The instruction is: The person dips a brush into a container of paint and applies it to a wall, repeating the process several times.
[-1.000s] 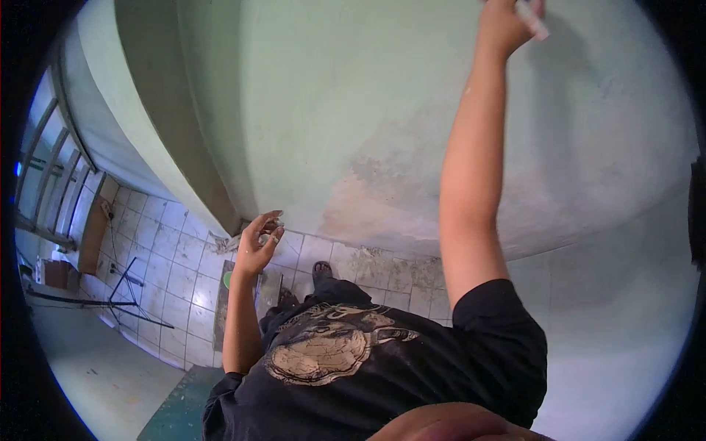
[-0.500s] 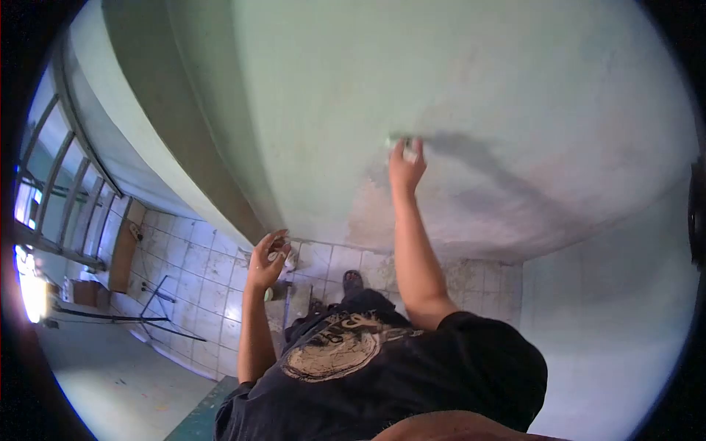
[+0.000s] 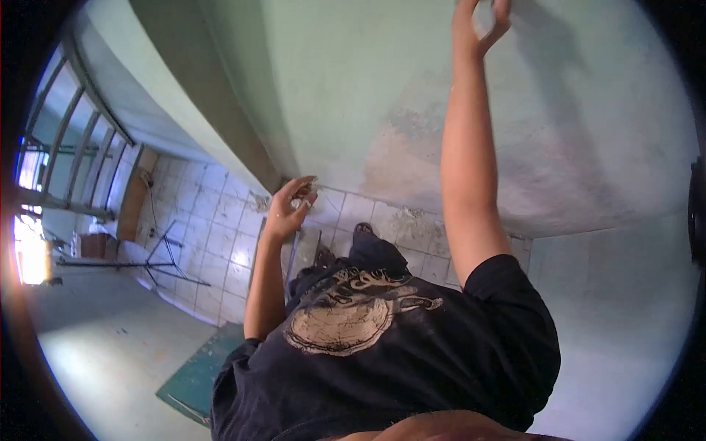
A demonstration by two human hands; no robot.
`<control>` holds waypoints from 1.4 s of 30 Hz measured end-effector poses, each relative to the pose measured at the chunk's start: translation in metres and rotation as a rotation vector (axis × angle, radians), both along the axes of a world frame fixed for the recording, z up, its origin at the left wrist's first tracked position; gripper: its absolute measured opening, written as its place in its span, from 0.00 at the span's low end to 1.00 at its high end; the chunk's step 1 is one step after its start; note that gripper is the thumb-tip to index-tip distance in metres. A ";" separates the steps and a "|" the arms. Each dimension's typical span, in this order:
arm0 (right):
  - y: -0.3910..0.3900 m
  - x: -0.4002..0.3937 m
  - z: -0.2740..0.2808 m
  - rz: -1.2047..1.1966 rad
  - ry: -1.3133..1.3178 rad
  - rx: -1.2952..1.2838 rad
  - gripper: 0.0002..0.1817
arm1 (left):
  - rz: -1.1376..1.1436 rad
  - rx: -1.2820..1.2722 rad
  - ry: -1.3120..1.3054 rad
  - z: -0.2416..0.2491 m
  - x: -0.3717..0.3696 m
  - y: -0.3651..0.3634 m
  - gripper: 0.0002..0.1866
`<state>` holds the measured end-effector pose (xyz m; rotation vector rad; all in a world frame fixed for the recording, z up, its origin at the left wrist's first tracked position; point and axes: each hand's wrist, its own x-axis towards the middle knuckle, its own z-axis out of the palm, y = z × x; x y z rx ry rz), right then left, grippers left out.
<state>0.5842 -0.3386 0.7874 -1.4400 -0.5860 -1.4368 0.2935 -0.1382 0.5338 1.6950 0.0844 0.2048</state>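
Observation:
My right hand (image 3: 482, 29) is raised high against the pale green wall (image 3: 338, 81), its fingertips cut off by the top edge. Thumb and fingers are bent toward each other as if around something; whatever lies between them cannot be made out now. My left hand (image 3: 290, 209) hangs in the air near the foot of the wall, beside the projecting pillar (image 3: 213, 95). Its fingers are loosely curled, with a gap between thumb and fingers, and pale specks mark the skin. I see no clear object in it.
A discoloured, rough patch (image 3: 415, 151) spreads over the lower wall. Debris (image 3: 408, 224) lies on the tiled floor (image 3: 209, 228). To the left stand a black tripod (image 3: 165, 261) and a ladder-like frame (image 3: 70, 143). A green board (image 3: 195, 375) is at lower left.
My right hand has moved up and to the right along the wall; the pale flat piece at its fingertips has left the view. My left hand has shifted slightly up and right in the view.

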 end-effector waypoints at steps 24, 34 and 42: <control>-0.290 -0.304 -0.441 0.352 1.674 0.254 0.09 | -0.228 0.482 0.834 -0.305 -0.079 -0.102 0.11; -0.369 -0.342 -0.455 0.515 1.727 0.218 0.21 | 0.533 -0.192 0.823 -0.258 -0.202 -0.173 0.12; -0.321 -0.323 -0.425 0.716 1.778 0.044 0.13 | 0.834 -0.483 0.784 -0.255 -0.284 -0.152 0.16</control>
